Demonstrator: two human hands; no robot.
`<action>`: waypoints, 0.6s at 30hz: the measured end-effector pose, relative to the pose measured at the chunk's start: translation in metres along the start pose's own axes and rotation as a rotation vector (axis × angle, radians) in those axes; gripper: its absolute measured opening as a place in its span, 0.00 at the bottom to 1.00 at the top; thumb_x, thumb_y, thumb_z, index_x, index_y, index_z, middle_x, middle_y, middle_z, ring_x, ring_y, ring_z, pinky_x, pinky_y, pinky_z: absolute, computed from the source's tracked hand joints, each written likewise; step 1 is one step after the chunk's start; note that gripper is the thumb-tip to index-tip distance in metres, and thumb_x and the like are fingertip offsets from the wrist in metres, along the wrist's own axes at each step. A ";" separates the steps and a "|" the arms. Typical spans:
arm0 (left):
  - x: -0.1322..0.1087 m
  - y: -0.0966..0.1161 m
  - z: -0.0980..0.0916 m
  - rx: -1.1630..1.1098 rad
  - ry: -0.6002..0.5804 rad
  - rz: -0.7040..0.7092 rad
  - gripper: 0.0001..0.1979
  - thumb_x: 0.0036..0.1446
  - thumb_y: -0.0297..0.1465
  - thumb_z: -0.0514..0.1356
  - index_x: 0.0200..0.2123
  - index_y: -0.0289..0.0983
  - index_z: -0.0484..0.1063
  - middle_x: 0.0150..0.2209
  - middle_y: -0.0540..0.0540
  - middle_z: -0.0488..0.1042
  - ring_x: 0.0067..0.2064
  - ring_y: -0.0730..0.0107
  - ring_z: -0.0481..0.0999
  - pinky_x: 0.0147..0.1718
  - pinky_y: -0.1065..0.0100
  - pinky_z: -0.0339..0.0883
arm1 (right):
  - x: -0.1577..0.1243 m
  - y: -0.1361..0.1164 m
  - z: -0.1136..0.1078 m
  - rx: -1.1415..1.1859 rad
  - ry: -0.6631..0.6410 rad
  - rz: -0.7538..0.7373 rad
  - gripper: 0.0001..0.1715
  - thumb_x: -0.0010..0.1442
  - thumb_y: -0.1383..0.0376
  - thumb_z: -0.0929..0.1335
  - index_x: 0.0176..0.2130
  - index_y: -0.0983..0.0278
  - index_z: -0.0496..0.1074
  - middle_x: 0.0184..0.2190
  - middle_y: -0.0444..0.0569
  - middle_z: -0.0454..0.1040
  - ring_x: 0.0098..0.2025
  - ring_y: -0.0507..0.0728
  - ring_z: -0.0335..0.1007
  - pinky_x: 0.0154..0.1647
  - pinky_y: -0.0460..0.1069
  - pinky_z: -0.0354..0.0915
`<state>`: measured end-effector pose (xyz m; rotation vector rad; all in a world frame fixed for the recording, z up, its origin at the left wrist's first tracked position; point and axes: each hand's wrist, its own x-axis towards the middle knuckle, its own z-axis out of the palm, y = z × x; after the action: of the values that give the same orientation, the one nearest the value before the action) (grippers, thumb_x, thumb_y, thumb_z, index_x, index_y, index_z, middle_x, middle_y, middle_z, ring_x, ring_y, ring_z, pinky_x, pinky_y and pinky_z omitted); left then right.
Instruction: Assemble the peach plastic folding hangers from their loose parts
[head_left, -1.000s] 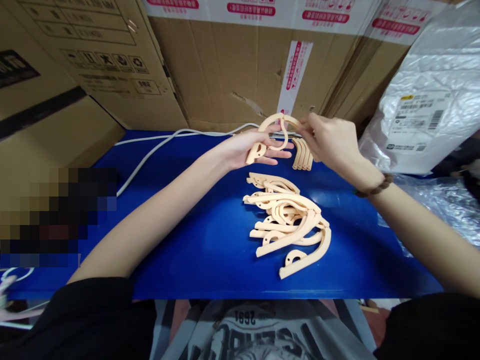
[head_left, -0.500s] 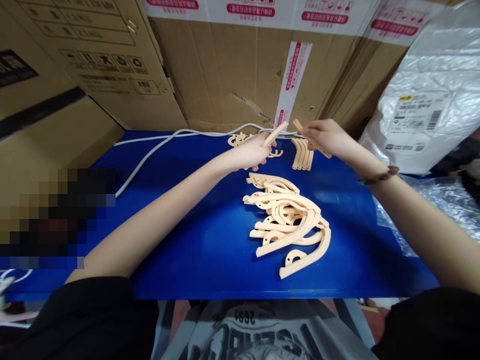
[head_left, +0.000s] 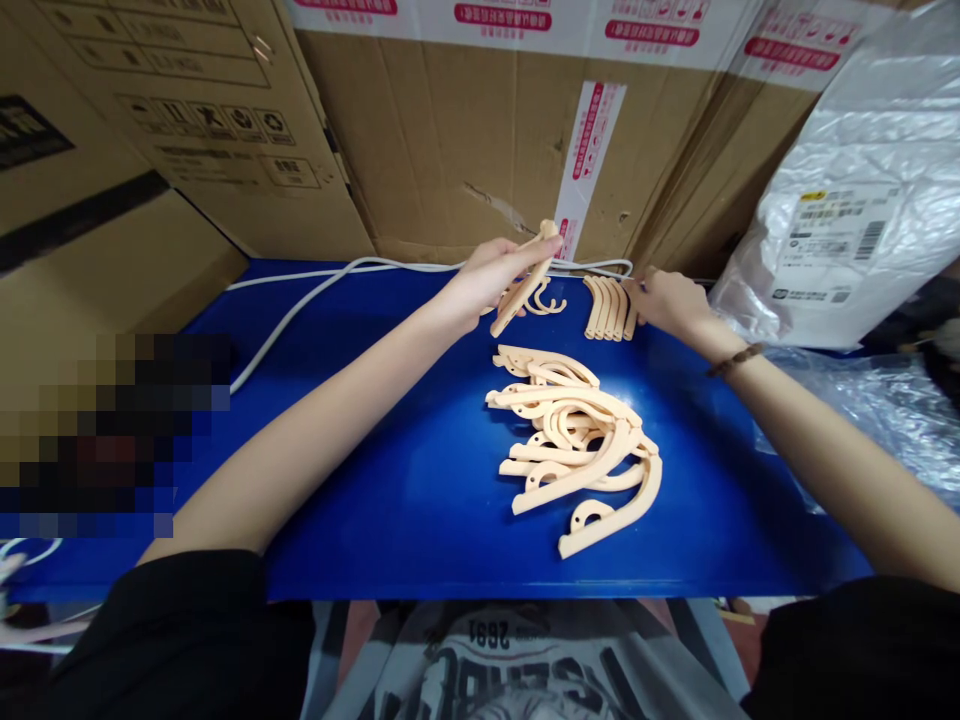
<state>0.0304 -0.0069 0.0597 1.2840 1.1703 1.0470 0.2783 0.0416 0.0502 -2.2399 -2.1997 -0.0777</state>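
My left hand (head_left: 484, 280) is closed around a beige curved hanger arm (head_left: 525, 287), which it holds tilted above the table's far side. Behind and beneath that hand lie beige hooks (head_left: 551, 303), partly hidden by it. To the right, several matching arms stand side by side in a neat row (head_left: 606, 308). At the row's right end my right hand (head_left: 667, 298) pinches the upper part of one arm (head_left: 631, 318), its fingertips partly hidden. Nearer to me is a loose pile of curved hanger arms (head_left: 577, 425), some showing small round holes.
A blue table (head_left: 405, 480) carries everything. White cables (head_left: 300, 325) run along its back and left. Cardboard boxes (head_left: 450, 130) wall off the rear and left. On the right are a white plastic package (head_left: 832, 220) and clear bubble wrap (head_left: 862, 420).
My right hand has moved down and slightly right, bringing its hanger arm to the row's end. My left hand has turned the arm it holds to a steeper tilt.
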 end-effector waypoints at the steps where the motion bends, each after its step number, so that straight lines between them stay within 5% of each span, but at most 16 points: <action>1: -0.001 0.001 0.000 -0.011 0.010 -0.002 0.20 0.60 0.47 0.64 0.34 0.36 0.66 0.29 0.48 0.66 0.29 0.72 0.72 0.29 0.67 0.70 | 0.000 -0.001 -0.001 0.006 0.004 -0.011 0.28 0.70 0.54 0.58 0.52 0.69 0.75 0.46 0.68 0.79 0.52 0.73 0.75 0.46 0.61 0.68; 7: -0.001 0.000 -0.001 -0.017 0.052 -0.016 0.17 0.62 0.43 0.64 0.33 0.35 0.66 0.31 0.47 0.68 0.30 0.72 0.74 0.35 0.62 0.73 | 0.000 -0.003 -0.007 0.025 0.105 -0.065 0.28 0.69 0.54 0.58 0.58 0.67 0.70 0.51 0.67 0.77 0.51 0.73 0.75 0.46 0.62 0.67; 13: 0.001 -0.003 -0.003 -0.086 0.029 -0.028 0.14 0.64 0.41 0.62 0.36 0.35 0.68 0.33 0.46 0.74 0.30 0.72 0.76 0.36 0.63 0.73 | 0.005 0.005 -0.001 0.034 0.042 -0.086 0.27 0.68 0.53 0.60 0.54 0.67 0.73 0.45 0.67 0.79 0.46 0.71 0.76 0.43 0.60 0.67; 18: 0.003 -0.001 0.001 -0.175 0.043 -0.032 0.10 0.68 0.38 0.54 0.39 0.37 0.66 0.36 0.43 0.79 0.34 0.67 0.81 0.39 0.63 0.75 | -0.011 -0.011 -0.015 0.139 0.138 -0.151 0.29 0.71 0.50 0.56 0.53 0.67 0.72 0.45 0.64 0.79 0.48 0.70 0.75 0.47 0.62 0.66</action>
<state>0.0316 -0.0036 0.0583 1.1077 1.1019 1.1326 0.2668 0.0308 0.0642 -1.9347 -2.2233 -0.0746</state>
